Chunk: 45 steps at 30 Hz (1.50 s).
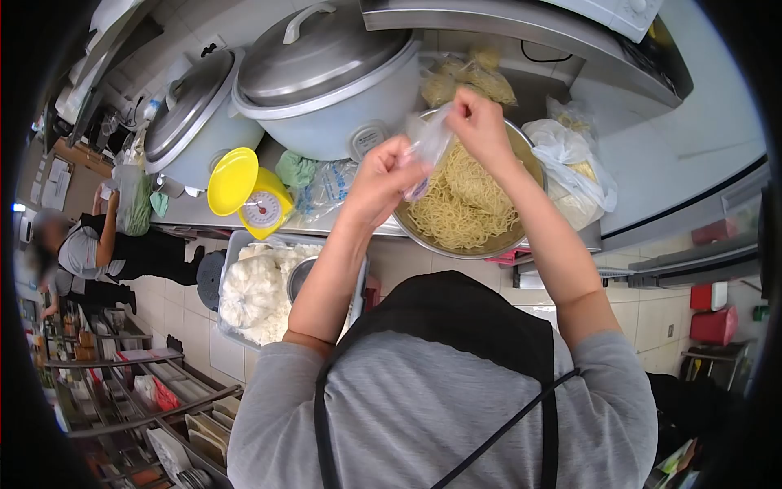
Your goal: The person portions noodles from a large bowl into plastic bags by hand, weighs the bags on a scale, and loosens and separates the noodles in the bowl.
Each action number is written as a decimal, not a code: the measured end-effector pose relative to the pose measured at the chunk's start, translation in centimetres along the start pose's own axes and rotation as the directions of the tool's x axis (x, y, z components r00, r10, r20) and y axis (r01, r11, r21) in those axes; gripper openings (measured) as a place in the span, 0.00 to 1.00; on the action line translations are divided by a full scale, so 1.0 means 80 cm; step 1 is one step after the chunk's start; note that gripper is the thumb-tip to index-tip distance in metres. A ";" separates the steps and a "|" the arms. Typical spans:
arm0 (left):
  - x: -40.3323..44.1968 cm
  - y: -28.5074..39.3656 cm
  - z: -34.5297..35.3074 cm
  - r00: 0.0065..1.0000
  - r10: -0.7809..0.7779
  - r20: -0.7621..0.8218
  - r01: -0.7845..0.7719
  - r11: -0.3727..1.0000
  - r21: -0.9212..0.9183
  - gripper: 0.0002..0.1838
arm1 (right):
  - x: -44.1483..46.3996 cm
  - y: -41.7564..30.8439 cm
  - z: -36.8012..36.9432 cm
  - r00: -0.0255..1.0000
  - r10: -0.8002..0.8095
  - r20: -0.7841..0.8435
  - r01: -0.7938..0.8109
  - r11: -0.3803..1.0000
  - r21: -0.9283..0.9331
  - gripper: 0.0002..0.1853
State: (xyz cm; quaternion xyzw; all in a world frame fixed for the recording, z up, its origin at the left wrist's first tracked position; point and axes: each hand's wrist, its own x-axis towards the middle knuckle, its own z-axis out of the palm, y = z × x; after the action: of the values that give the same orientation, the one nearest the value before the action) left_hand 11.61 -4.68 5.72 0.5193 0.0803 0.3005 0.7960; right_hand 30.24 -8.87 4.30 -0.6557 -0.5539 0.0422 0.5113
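Note:
Between my two hands a clear plastic bag is stretched above a metal bowl. My left hand is closed on the bag's lower left side, and my right hand pinches its upper right edge. Under them, the wide metal bowl holds a heap of thin yellow noodles. Whether anything lies inside the bag I cannot tell. Left of the bowl, a yellow kitchen scale with a round dial and a tilted yellow pan stands on the counter.
Two large lidded cookers stand behind. Bagged noodles lie at the back, and white plastic bags at the right. A tub of white food sits below the counter. Another person stands far left. A metal shelf overhangs the counter.

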 end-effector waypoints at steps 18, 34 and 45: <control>-0.015 -0.159 -0.105 0.851 0.468 -0.237 0.118 0.269 0.956 0.10 | -0.094 0.034 0.079 0.413 0.498 0.762 0.025 0.830 -0.556 0.34; -0.004 -0.123 -0.140 0.849 0.351 -0.395 0.039 0.705 0.708 0.08 | -0.026 -0.023 -0.039 0.829 0.090 0.552 0.110 0.942 -0.318 0.18; -0.008 -0.069 -0.131 0.824 0.237 -0.514 0.042 0.880 0.474 0.05 | -0.015 -0.027 -0.045 0.849 0.092 0.520 0.056 0.964 -0.261 0.14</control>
State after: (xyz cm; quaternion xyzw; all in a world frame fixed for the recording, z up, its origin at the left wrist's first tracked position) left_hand 8.68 1.59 -3.95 0.5874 0.3509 0.4521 0.5722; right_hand 30.51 -12.34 6.94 -0.6868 -0.6671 0.1504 0.2465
